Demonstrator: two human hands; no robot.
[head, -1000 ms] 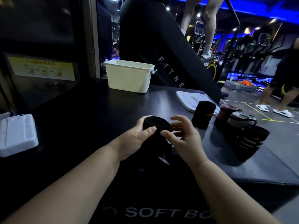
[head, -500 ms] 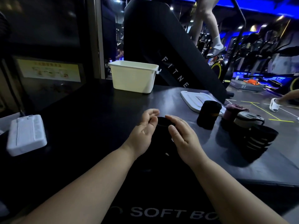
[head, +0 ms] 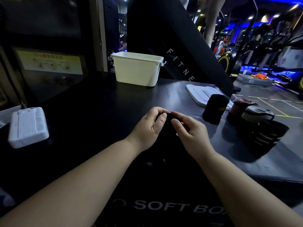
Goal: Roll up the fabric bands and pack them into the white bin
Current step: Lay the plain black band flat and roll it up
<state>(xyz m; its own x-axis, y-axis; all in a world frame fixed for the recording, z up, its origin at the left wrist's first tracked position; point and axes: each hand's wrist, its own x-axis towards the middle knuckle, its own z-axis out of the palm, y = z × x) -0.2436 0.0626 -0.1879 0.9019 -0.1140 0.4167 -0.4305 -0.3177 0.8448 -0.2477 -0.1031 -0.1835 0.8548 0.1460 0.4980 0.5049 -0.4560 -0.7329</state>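
1. The left hand (head: 150,126) and right hand (head: 191,133) meet over the middle of the black table (head: 98,104). The fingers of both are curled round a black band (head: 168,119) held between them.
2. The band is too dark to tell how far it is rolled.
3. The white bin (head: 137,69) stands upright at 12 o'clock from the hands, well apart.
4. At 2 to 3 o'clock stand rolled bands: a black roll (head: 214,108) nearest, then a maroon roll (head: 237,105), a grey roll (head: 255,112) and a striped roll (head: 268,135).
5. A white pad (head: 27,126) lies at 9 o'clock.
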